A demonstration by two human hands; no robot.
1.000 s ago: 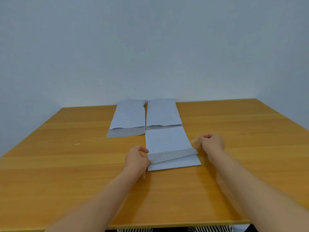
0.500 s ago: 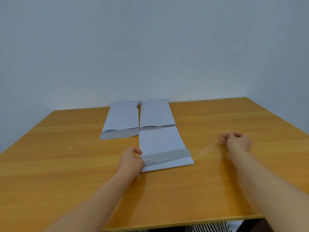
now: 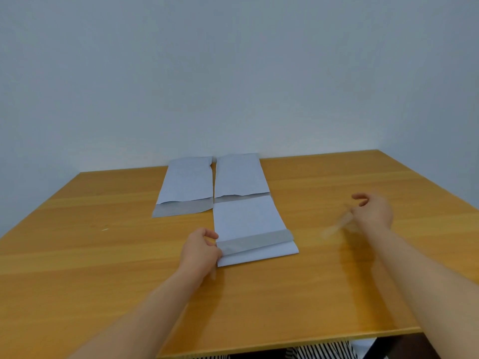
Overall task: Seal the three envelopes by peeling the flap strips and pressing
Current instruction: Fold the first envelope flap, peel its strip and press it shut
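Note:
Three pale blue-white envelopes lie on the wooden table (image 3: 77, 255). The nearest envelope (image 3: 247, 218) lies lengthwise, its flap (image 3: 259, 253) open toward me with a grey adhesive band (image 3: 255, 242) bared. My left hand (image 3: 199, 251) pinches the left end of that band and flap. My right hand (image 3: 372, 212) is out to the right, away from the envelope, holding a thin translucent peeled strip (image 3: 337, 226) that looks blurred. Two more envelopes, one on the left (image 3: 185, 185) and one on the right (image 3: 239, 176), lie side by side at the back with flaps open.
A plain pale wall rises directly behind the table. The table's front edge runs along the bottom, with striped fabric (image 3: 321, 352) below it. A tiny white scrap (image 3: 105, 229) lies on the left of the table.
My right hand has pulled the strip off the near envelope's flap and swung out to the right with it. The grey adhesive band is now bared. My left hand has stayed on the flap's left end.

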